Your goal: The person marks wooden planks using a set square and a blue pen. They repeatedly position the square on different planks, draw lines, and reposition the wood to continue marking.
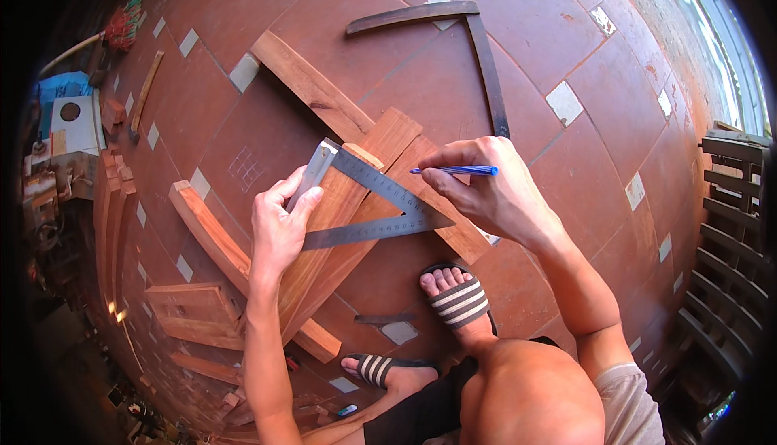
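Observation:
My left hand [283,217] is closed on the silver stock of a metal triangle square [380,180], whose marked blades lie across several reddish wooden boards. A blue pen [463,171] is pinched in my right hand [494,190], its tip just right of the square's upper blade. Beneath the square, a long board [332,271] runs diagonally toward me. Another wooden board [453,235] extends to the lower right, partly hidden under the square. A further board [312,85] reaches to the upper left.
A large dark wooden square [473,20] lies on the tiled floor [599,202] ahead. More timber pieces [194,315] lie at left, near a hammer [146,97] and a broom [121,26]. A slatted wooden rack [732,226] stands at right. My sandalled feet [457,299] are close below.

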Available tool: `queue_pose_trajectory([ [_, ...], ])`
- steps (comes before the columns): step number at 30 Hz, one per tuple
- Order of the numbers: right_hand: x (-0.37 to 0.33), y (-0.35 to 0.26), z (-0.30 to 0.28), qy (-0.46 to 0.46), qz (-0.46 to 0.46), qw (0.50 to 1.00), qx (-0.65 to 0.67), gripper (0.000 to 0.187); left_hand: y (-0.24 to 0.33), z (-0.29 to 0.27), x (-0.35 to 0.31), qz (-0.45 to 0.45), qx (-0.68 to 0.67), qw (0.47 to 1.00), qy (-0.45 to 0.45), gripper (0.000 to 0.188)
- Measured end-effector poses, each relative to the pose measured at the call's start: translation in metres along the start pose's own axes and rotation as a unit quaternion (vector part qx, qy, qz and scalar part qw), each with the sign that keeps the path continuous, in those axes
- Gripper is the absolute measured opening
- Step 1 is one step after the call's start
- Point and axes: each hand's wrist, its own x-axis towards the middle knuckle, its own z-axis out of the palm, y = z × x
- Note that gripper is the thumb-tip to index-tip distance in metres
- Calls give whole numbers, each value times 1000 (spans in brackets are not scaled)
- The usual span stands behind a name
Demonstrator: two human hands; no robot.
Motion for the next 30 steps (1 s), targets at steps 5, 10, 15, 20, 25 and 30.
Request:
queue_pose_trajectory([
  [5, 13, -9, 2, 11, -7, 1000, 22, 21, 1, 0, -2, -1, 1, 1000, 2, 46],
  [10, 25, -22, 4, 15, -1, 999, 30, 21, -1, 1, -1, -5, 0, 1000, 8, 46],
  [15, 35, -19, 10, 17, -19, 999, 43, 22, 1, 1, -1, -2, 1, 1000, 9, 46],
  [20, 49, -14, 26, 10, -37, 997, 66, 24, 0, 1, -1, 7, 7, 1000, 14, 45],
  [25, 62, -20, 35, -14, -24, 997, 72, 24, 5, 1, -2, 6, 17, 1000, 14, 45],
  [30, 60, -22, 35, -23, -49, 997, 58, 22, 0, 2, -2, 17, 12, 999, 26, 45],
])
